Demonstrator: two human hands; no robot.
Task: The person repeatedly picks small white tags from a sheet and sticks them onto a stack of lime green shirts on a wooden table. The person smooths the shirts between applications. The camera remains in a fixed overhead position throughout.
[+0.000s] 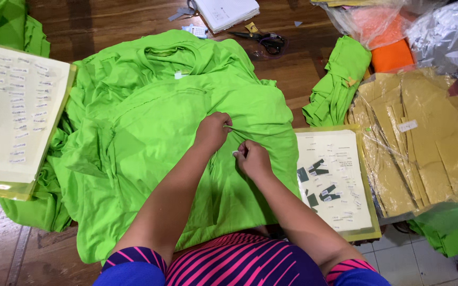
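Green cloth (pixel 149 132) — a bright lime garment, rumpled and spread wide — lies on the dark wooden floor (pixel 91 24) in front of the person, covering most of the middle of the view. Both hands rest on it near its centre, close together. The left hand (pixel 213 131) has its grip pinched shut on a fold of the cloth, knuckles up. The right hand (pixel 251 158) sits just beside it, fingers curled together on a small white tag (pixel 235 153) at the fabric; how much of the cloth it also holds I cannot tell. To the left, a pale sheet (pixel 11 106) dotted with rows of small labels lies on a yellow folder, partly over the edge of the green cloth. To the right, a second yellow folder (pixel 335 180) carries a printed sheet with loose dark and white labels scattered on it, touching the cloth's right edge. Beyond that lies a clear bag of tan pieces (pixel 420 132), and above it a folded stack of green fabric (pixel 337 85). Black scissors (pixel 263 39) lie on the floor past the top of the garment — well apart from both hands — near a white booklet (pixel 226 10). An orange bundle (pixel 393 55) sits at the top right.
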